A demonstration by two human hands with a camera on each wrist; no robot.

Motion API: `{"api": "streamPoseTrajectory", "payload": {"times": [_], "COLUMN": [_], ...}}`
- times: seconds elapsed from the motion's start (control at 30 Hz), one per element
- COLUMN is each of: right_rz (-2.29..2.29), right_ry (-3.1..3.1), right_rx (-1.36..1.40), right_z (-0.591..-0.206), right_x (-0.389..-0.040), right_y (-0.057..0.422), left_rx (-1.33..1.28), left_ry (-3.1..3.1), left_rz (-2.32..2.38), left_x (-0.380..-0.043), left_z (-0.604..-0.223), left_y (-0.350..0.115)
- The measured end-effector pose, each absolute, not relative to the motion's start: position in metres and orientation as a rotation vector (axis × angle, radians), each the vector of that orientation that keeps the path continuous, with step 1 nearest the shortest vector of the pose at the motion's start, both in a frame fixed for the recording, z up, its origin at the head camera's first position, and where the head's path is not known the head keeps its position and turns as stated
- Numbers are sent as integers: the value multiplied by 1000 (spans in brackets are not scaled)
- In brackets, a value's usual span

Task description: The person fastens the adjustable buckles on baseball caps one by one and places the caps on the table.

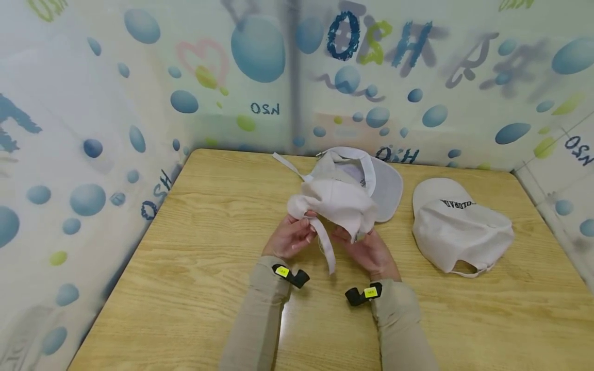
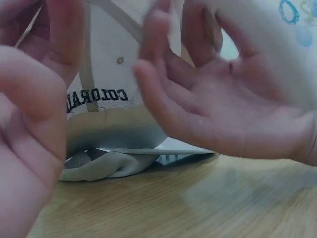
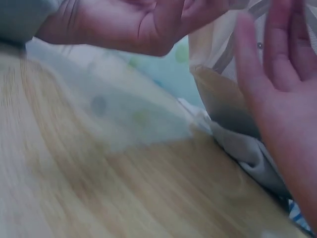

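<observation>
Remotely I watched the left hand pinch the strap of the nearest cap, over the table; right hand at its edge, finger clamping I couldn't tell.

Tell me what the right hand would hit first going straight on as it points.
The right hand would probably meet the held white baseball cap first, though depth under it is unclear.
</observation>
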State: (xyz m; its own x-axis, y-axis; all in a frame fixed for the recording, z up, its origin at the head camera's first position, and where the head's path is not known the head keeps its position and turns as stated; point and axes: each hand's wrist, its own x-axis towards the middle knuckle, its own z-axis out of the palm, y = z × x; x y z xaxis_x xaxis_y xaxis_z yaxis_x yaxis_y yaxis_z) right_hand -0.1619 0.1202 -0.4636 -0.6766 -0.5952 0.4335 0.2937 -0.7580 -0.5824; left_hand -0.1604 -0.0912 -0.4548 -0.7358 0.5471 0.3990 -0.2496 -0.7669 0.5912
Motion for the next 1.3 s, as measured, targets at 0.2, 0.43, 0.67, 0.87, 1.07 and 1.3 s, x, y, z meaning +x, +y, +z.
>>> {"api": "streamPoseTrajectory", "payload": {"times": [0.2, 0.43, 0.67, 0.87, 1.07, 1.3], "right_rz": [-2347, -2150, -2276, -2471, -2492, -2464], "right_ry": [717, 1032, 1084, 1119, 1222, 1303], "right_rx": [-841, -700, -637, -591, -562, -542], "right_z": [-455, -443, -430, -419, -413, -410], "right_x": [-156, -152, -149, -147, -147, -146], "right_y": [120, 128, 123, 115, 116, 116], "left_rx": [800, 857, 783, 610, 508, 500], "left_ry": [721, 577, 851, 1512, 1785, 1945], "left_rz": [2503, 2603, 2515, 2148, 2057, 2075], "left_x": [-160, -161, -159, -150, -136, -126], "left_z": [-457, -454, -442, -414, -386, -377], "left_y": [-92, -89, -86, -76, -69, -66]}}
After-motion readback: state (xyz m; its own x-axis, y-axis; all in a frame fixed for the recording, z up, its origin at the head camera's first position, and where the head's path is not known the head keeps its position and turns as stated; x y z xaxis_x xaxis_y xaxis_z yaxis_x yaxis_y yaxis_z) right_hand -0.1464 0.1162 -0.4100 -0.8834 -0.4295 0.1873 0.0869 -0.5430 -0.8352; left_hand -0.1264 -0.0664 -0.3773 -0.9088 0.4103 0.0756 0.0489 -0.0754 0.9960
